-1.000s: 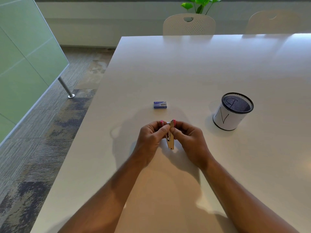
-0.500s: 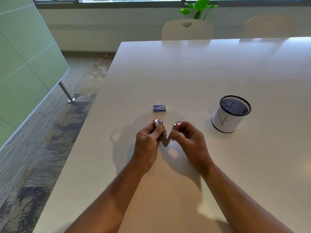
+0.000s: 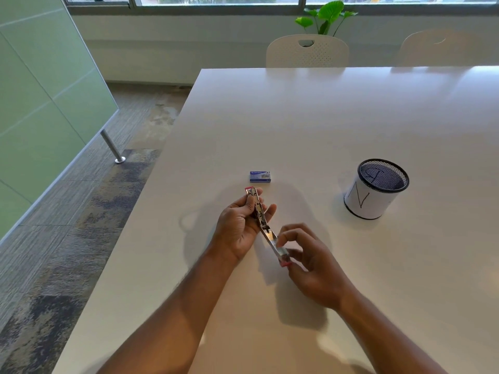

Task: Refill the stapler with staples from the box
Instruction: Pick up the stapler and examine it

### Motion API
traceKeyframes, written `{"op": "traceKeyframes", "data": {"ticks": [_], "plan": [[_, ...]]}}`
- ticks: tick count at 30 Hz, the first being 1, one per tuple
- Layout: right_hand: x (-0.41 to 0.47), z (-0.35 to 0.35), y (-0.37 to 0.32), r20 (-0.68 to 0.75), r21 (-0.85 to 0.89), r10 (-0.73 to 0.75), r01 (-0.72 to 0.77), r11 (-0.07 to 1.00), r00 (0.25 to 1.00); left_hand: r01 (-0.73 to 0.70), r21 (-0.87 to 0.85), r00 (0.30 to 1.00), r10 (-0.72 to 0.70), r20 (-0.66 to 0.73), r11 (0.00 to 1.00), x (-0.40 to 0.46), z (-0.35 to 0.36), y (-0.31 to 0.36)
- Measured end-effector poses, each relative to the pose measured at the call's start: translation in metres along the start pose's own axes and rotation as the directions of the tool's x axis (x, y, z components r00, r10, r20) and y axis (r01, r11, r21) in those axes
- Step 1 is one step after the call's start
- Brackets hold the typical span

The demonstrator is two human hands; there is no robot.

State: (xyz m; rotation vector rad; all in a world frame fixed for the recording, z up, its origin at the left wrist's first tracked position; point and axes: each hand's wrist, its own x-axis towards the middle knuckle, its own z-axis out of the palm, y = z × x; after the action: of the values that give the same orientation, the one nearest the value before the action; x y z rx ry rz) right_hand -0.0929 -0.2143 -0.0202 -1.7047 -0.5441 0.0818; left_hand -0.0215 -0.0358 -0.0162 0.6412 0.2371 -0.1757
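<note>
A small pink and metal stapler (image 3: 263, 224) is swung fully open into one long line above the white table (image 3: 310, 125). My left hand (image 3: 240, 228) grips its far half, the metal channel facing up. My right hand (image 3: 310, 263) pinches the near half by its pink end. A small blue staple box (image 3: 260, 176) lies closed on the table just beyond the stapler's far tip, apart from both hands.
A black mesh pen cup (image 3: 375, 190) wrapped in white paper stands to the right. Two white chairs (image 3: 307, 51) sit at the far edge. The table's left edge drops to carpet, with a green glass partition (image 3: 40, 103) beyond.
The stapler was folded upright between both hands, then hinged apart. Now it lies opened out flat, my right hand having drawn its half toward me and to the right.
</note>
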Motion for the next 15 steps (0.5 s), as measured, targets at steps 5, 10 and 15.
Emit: {"op": "traceKeyframes", "data": {"ticks": [5, 10, 15], "plan": [[0.003, -0.003, -0.011, 0.027, -0.028, 0.028, -0.027, 0.999, 0.999, 0.034, 0.004, 0.998, -0.034, 0.05, 0.999, -0.005, -0.001, 0.0], [0.033, -0.004, -0.015, -0.119, -0.24, -0.068, 0.038, 0.97, 0.991, 0.048, 0.049, 0.996, -0.051, 0.072, 0.998, -0.008, -0.001, -0.002], [0.068, -0.002, -0.019, -0.149, -0.384, -0.112, 0.047, 0.922, 0.983, 0.037, 0.095, 0.995, -0.046, 0.094, 0.995, -0.009, -0.005, -0.003]]}}
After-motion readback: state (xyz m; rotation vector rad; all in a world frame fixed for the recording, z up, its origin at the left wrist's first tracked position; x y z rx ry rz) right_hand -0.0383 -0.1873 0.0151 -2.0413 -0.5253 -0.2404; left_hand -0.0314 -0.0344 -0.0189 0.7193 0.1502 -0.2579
